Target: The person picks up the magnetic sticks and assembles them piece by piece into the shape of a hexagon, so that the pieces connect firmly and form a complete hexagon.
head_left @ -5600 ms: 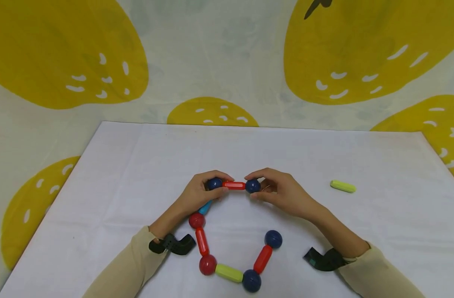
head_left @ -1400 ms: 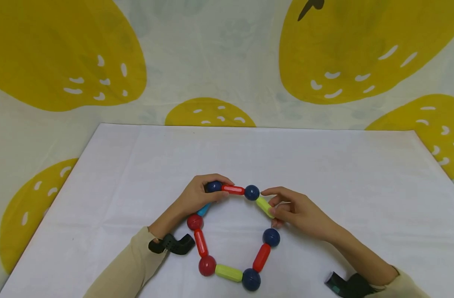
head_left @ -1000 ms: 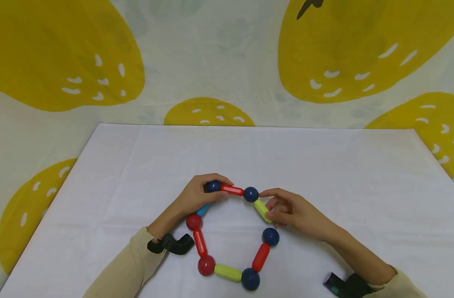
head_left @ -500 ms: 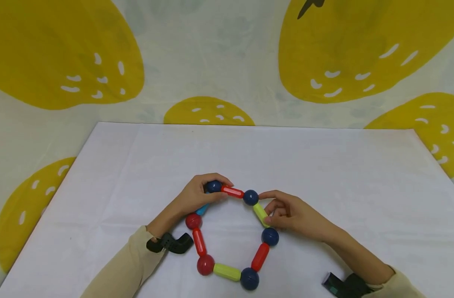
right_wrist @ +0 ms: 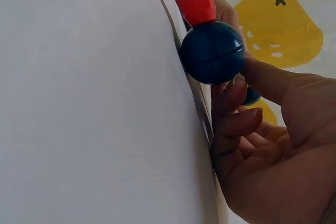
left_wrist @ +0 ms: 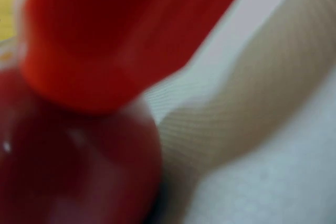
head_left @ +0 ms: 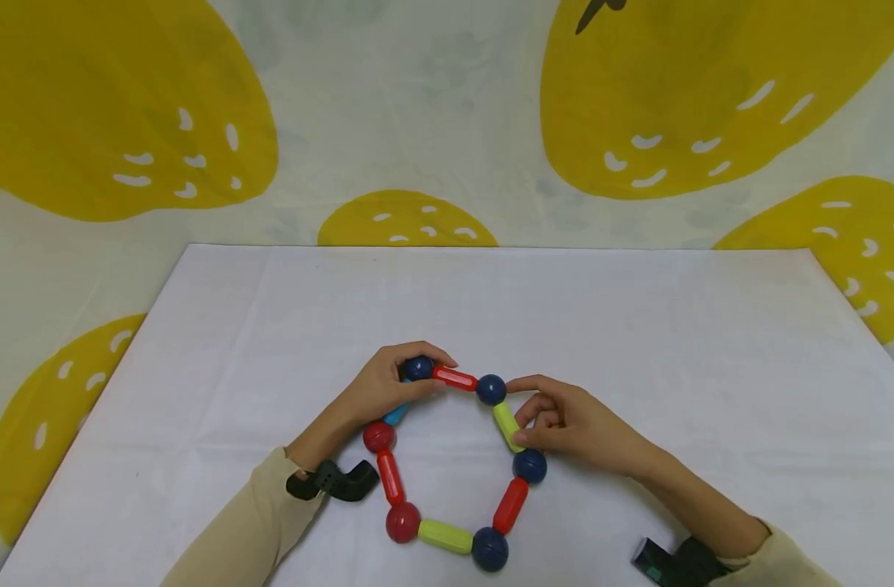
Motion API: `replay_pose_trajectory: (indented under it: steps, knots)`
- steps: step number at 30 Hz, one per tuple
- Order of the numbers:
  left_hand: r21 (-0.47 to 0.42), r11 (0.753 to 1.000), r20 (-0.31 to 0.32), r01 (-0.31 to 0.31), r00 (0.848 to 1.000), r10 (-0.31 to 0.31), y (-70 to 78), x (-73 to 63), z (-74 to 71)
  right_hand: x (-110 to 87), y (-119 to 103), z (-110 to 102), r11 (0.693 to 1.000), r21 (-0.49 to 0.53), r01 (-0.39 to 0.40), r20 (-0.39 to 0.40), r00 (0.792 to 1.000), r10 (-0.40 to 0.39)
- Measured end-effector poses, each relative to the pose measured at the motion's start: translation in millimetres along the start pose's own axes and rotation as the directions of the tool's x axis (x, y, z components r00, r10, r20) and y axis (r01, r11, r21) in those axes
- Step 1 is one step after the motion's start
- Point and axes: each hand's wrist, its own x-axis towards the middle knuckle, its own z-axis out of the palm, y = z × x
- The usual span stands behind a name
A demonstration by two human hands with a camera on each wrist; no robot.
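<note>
A ring of coloured magnetic rods and balls lies on the white tabletop in the head view. My left hand grips its far left corner, fingers around the blue ball and the end of a red rod; a light blue rod is partly hidden below the hand. With my right hand I pinch a yellow-green rod between two blue balls, index fingertip at the upper blue ball. The rod's lower end meets the lower blue ball, seen close in the right wrist view.
Nearer me, the ring continues with another red rod, a blue ball, a yellow-green rod and two red balls joined by a red rod. Behind the table hangs a cloth with yellow fruit prints.
The loose yellow-green rod from the table's right is now in the ring. My right hand left the upper blue ball, brought the rod in and swung its lower end to the lower blue ball.
</note>
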Motion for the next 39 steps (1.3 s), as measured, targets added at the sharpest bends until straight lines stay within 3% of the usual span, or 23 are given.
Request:
replay_pose_trajectory:
  steps: [7, 11, 16, 19, 23, 25, 27, 30, 34, 39]
  knots:
    - [-0.008, 1.000, 0.002, -0.003, 1.000, 0.003, -1.4, 0.8, 0.8, 0.6, 1, 2, 1.000, 0.004, -0.007, -0.018, 1.000, 0.007]
    - [-0.011, 1.000, 0.017, -0.008, 1.000, 0.008, -0.7, 1.1, 1.4, -0.1, 1, 3, 0.999, -0.051, 0.014, -0.057, 0.998, -0.017]
    - [0.008, 0.999, 0.039, -0.032, 0.999, 0.032, 21.6, -1.4, 1.0, -1.2, 0, 3, 0.990, -0.136, 0.022, -0.162, 0.986, -0.044]
    - [-0.050, 0.998, 0.049, -0.036, 0.998, 0.038, 24.5, -0.7, 0.1, -1.4, 2, 0, 0.990, -0.140, 0.021, -0.229, 0.972, -0.053]
    - [-0.197, 0.980, 0.048, -0.040, 0.998, 0.051, 6.4, 3.1, 0.0, -0.5, 5, -5, 0.991, -0.127, 0.033, -0.284, 0.956, -0.069]
    - [-0.222, 0.974, 0.048, -0.039, 0.998, 0.051, 4.8, 3.2, 0.8, 0.7, 6, -7, 0.992, -0.117, 0.037, -0.295, 0.953, -0.070]
    - [-0.202, 0.979, 0.047, -0.029, 0.998, 0.039, 6.5, 3.5, 2.3, 1.7, 8, -10, 0.994, -0.103, 0.042, -0.298, 0.952, -0.071]
    - [-0.098, 0.995, 0.037, 0.006, 0.999, -0.002, 10.5, 4.9, 5.8, 2.9, 10, -13, 0.995, -0.089, 0.051, -0.301, 0.951, -0.076]
    - [0.055, 0.996, -0.039, 0.073, 0.997, -0.071, 16.2, 8.0, 11.8, 3.0, 11, -17, 0.995, -0.085, 0.054, -0.316, 0.946, -0.078]
    - [0.067, 0.994, -0.089, 0.090, 0.993, -0.084, 21.7, 13.5, 19.0, 1.8, 9, -21, 0.995, -0.090, 0.038, -0.345, 0.936, -0.067]
